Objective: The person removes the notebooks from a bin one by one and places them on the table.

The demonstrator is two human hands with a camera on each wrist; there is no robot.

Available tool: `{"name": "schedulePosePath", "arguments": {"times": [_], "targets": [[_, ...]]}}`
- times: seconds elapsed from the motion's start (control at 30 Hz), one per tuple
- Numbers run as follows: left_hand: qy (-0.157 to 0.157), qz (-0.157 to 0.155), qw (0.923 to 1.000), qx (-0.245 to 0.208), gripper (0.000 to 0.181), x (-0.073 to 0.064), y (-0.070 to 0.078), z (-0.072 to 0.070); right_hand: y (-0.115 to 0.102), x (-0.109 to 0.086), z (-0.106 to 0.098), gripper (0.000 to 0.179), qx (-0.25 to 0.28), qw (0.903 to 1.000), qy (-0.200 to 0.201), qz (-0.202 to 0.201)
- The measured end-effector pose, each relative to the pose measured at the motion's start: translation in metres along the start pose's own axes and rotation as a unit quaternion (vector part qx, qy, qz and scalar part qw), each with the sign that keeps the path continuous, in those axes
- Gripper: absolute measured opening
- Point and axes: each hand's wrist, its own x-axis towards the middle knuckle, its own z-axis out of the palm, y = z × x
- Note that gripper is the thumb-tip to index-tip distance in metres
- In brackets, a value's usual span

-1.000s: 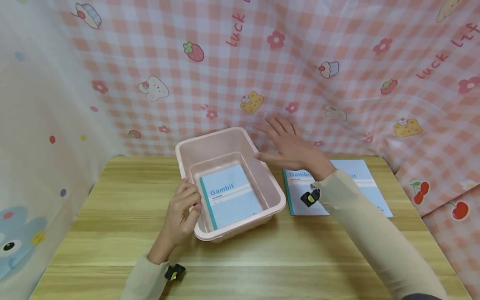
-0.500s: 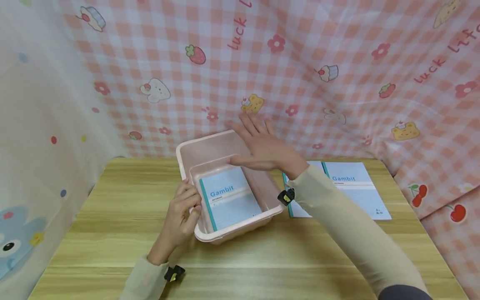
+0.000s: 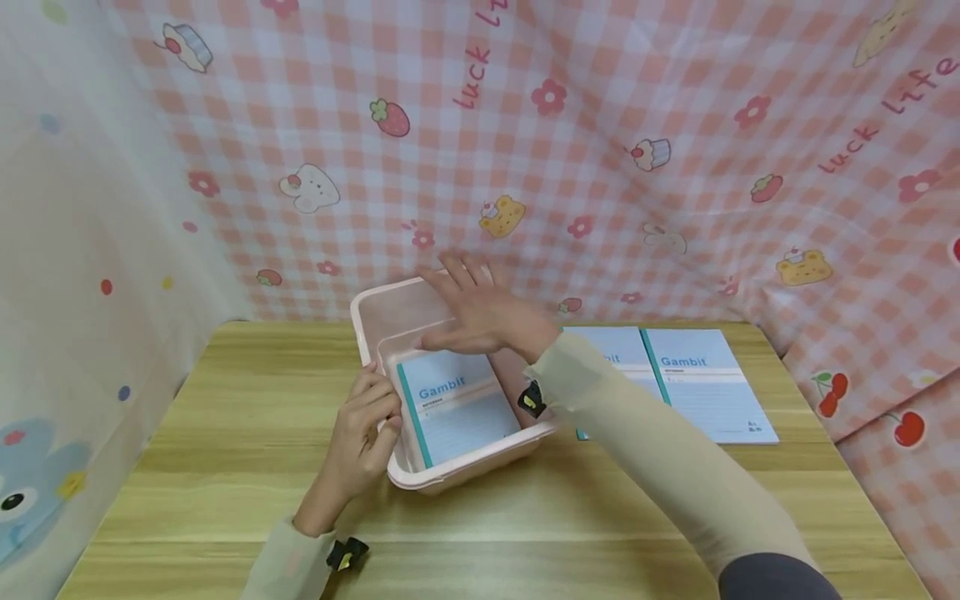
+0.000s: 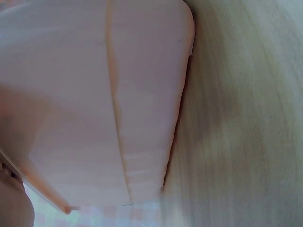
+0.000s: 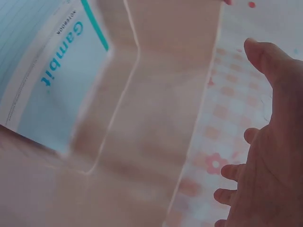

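Observation:
A pale pink plastic basin (image 3: 480, 457) stands on the wooden table, with a light blue notebook (image 3: 461, 408) marked "Gambit" lying flat inside it. My left hand (image 3: 363, 429) grips the basin's left rim, fingers curled over the edge. In the left wrist view the basin's outer wall (image 4: 147, 94) fills much of the picture. Above the basin's far right part hovers my right hand (image 3: 480, 312), fingers spread and holding nothing. The right wrist view shows that hand (image 5: 265, 142) beside the basin's rim, with the notebook (image 5: 52, 71) below.
Two more light blue notebooks lie side by side on the table to the right, the nearer one (image 3: 626, 354) partly hidden by the right sleeve, the other (image 3: 708, 387) fully visible. A pink checked cloth (image 3: 600, 192) hangs behind the table (image 3: 247, 433).
My right hand has moved left from beside the basin to over it, uncovering the far right notebook. The left hand keeps its grip on the rim.

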Motion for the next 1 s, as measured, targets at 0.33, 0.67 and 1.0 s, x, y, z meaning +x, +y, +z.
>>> {"name": "schedulePosePath", "arguments": {"times": [0.33,0.67,1.0], "targets": [[0.0,0.004,1.0,-0.002,0.019,0.0,0.0,0.0,-0.014,0.008,0.026,0.105,-0.065,0.9961,-0.053,-0.028],[0.002,0.004,1.0,-0.005,0.02,0.0,0.0,0.0,-0.016,0.02,0.048,0.105,-0.046,0.9952,-0.082,-0.029],[0.001,0.004,1.0,-0.003,0.02,0.0,0.001,-0.001,-0.021,0.035,0.064,0.102,-0.08,0.9906,-0.11,-0.008]]}}
